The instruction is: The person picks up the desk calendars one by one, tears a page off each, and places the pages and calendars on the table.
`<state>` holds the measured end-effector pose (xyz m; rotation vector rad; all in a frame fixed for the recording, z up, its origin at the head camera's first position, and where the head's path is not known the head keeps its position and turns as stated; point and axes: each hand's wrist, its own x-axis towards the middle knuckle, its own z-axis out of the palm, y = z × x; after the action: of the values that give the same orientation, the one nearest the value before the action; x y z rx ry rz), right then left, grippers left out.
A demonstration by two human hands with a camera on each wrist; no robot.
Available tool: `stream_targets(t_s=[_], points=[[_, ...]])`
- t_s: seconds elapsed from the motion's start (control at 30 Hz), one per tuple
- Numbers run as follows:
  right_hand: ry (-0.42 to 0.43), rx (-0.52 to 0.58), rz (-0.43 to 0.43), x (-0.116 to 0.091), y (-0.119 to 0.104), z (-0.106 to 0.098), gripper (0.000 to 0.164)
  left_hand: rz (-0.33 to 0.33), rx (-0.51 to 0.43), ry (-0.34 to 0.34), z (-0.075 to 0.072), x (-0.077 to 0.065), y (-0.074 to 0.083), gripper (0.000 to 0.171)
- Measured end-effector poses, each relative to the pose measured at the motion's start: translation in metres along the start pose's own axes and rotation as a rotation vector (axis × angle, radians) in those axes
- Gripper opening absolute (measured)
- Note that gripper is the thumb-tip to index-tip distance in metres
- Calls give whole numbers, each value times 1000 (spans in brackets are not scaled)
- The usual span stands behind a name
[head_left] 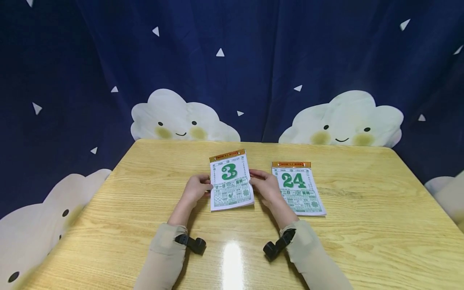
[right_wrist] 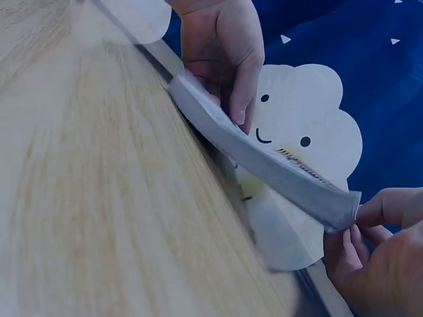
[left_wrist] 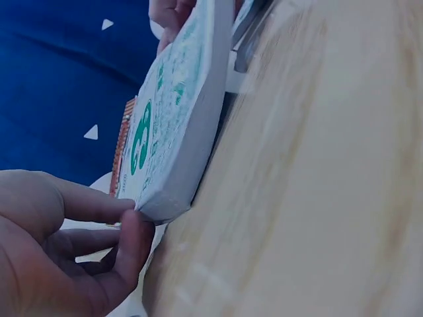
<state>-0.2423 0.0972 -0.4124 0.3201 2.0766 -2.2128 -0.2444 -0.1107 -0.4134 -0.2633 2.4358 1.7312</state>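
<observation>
A tear-off calendar (head_left: pixel 231 181) with a large green 3 and a red-and-gold top strip is held between both hands, slightly tilted. My left hand (head_left: pixel 197 188) pinches its left edge between thumb and fingers, and in the left wrist view the left hand (left_wrist: pixel 73 244) grips near a corner of the thick page block. On the opposite edge, my right hand (head_left: pixel 264 185) pinches the same calendar; its grip also shows in the right wrist view, where the right hand (right_wrist: pixel 383 244) is at lower right. The calendar (right_wrist: pixel 264 162) appears raised off the tabletop there.
A second tear-off calendar (head_left: pixel 295 179), with a green 24, lies on the wooden table (head_left: pixel 369 225) at the right, partly covered by my right hand and wrist. Behind the table hangs a dark blue curtain (head_left: pixel 250 72) with white clouds and triangles.
</observation>
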Motion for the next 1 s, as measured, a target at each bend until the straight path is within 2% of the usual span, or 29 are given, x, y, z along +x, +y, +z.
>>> stream_targets(t_s=[0.1, 0.27, 0.53, 0.77, 1.0], points=[[-9, 8, 6, 0, -3, -1, 43, -10, -21, -6, 1, 1, 0, 44], [-7, -18, -35, -1, -8, -5, 41, 10, -89, 13, 3, 2, 3, 44], [-19, 28, -76, -3, -15, -11, 43, 11, -188, 23, 5, 0, 7, 47], [-52, 19, -110, -4, -19, -19, 44, 43, -249, 32, 8, 0, 14, 43], [-55, 47, -84, -3, -23, -29, 42, 82, -294, 31, 12, -1, 20, 43]])
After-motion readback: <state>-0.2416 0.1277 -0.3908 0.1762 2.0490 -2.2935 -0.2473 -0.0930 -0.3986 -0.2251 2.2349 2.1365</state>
